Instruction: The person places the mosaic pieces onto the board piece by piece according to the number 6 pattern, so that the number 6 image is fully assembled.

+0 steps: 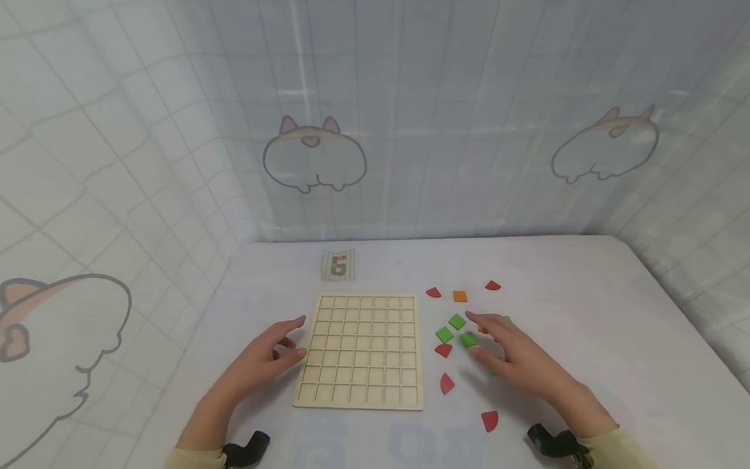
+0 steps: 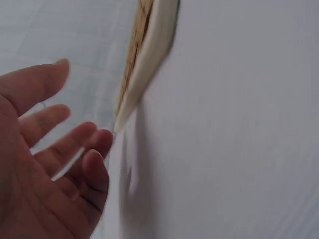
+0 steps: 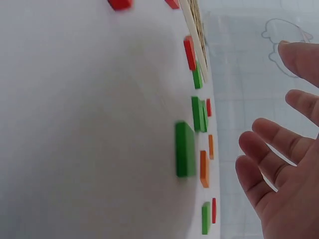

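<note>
A pale wooden grid board (image 1: 366, 352) of square cells lies flat on the table. Beside its left edge hovers my left hand (image 1: 266, 355), fingers relaxed and holding nothing; the board's edge (image 2: 147, 69) rises just past the fingertips in the left wrist view. My right hand (image 1: 518, 355) is held over loose tiles to the right of the board, thumb and fingers apart with nothing in them. Near its fingertips lie green square tiles (image 1: 457, 321) and a red quarter-round piece (image 1: 443, 350). Partly under the hand sits an orange tile (image 3: 204, 169), plainer in the right wrist view.
A small printed card (image 1: 338, 265) with a coloured pattern lies behind the board. More red pieces (image 1: 447, 383) are scattered toward the front and back, with another orange square (image 1: 459, 296) at the back. Sheeting with cartoon animals (image 1: 314, 156) surrounds the white table (image 1: 586, 280).
</note>
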`<state>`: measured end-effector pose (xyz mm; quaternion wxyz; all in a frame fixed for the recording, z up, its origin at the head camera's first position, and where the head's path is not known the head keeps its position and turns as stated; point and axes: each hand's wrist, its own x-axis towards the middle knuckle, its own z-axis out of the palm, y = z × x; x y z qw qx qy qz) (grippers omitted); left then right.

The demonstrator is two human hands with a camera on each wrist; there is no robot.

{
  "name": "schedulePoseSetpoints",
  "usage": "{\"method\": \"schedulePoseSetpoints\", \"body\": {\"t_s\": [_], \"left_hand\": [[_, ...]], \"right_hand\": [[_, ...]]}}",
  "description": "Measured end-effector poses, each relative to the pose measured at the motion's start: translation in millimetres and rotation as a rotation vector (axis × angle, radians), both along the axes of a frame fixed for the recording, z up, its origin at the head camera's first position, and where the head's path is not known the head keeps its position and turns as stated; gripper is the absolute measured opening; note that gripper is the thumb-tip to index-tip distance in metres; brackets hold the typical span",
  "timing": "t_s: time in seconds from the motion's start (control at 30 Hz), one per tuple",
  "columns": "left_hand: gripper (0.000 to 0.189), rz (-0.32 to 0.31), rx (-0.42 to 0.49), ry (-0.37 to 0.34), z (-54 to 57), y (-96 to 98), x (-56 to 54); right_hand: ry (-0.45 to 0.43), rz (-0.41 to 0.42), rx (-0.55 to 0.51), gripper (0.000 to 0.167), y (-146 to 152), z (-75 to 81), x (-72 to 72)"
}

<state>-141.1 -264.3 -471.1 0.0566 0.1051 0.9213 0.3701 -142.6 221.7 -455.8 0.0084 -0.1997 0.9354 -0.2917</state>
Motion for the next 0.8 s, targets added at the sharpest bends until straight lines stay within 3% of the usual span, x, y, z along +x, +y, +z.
{"method": "schedulePoseSetpoints", "body": {"t_s": [0.13,0.3,0.53,0.8], "left_hand": [[0.066,-0.004,0.033,-0.043,-6.8,2.7,5.7],[0.06,-0.046,0.073,-0.006,-14.2,5.2,7.1],[0.056,-0.066,-0.024,0.025,-14.5,8.4,12.0],[0.055,-0.11,-0.026,0.068,-13.0,11.3,13.4]], "right_hand": [[-0.021,-0.003,-0.013,0.064,-4,-6.6,6.6],[-0.038,0.005,-0.028,0.061,-4,-14.7,13.6],[-0.043,0.078,-0.085,0.051,-8,-20.7,20.1],[-0.026,0.185,-0.043,0.036,-13,-25.3,20.2]]}}
